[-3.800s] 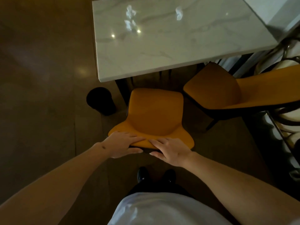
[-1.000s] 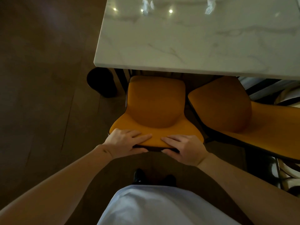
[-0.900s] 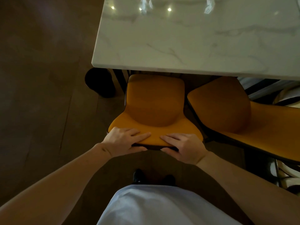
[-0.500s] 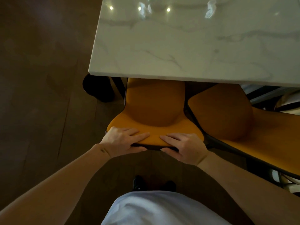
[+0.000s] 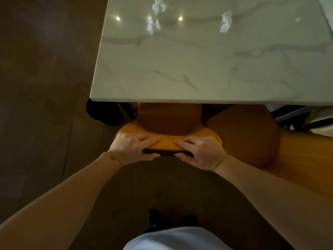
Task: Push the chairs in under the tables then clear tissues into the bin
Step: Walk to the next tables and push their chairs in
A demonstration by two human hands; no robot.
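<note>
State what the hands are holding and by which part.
Both the left hand and right hand grip the orange chair by the top edge of its backrest.

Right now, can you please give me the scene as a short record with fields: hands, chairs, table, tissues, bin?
left hand: left hand grips the backrest top of the near chair
right hand: right hand grips the same backrest
near chair: seat partly under the marble table
second chair: second chair on the right, angled, mostly outside the table
tissues: crumpled tissues lie on the far tabletop
bin: black bin on the floor by the table's left corner
</note>
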